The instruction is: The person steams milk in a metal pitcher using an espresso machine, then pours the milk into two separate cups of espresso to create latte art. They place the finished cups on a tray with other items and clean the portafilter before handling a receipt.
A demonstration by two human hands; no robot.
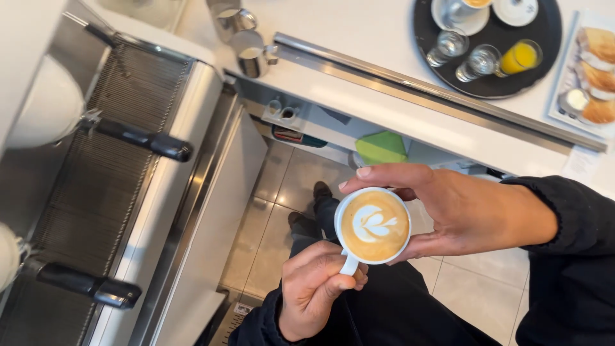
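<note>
Both hands hold one white ceramic cup of latte-art coffee [374, 225] between them: left hand [312, 288] pinching its near-pointing handle, right hand [458, 208] cupping the far rim, beside the steel espresso machine [115, 186].

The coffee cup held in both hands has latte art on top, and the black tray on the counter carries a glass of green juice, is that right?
Not quite. The head view shows the juice glass on the black tray holds orange juice, not green. The rest stands: both hands, left and right, hold the coffee cup with latte art.

Pale tiled floor [288, 186], white counter [384, 38], perhaps daylight.
</note>
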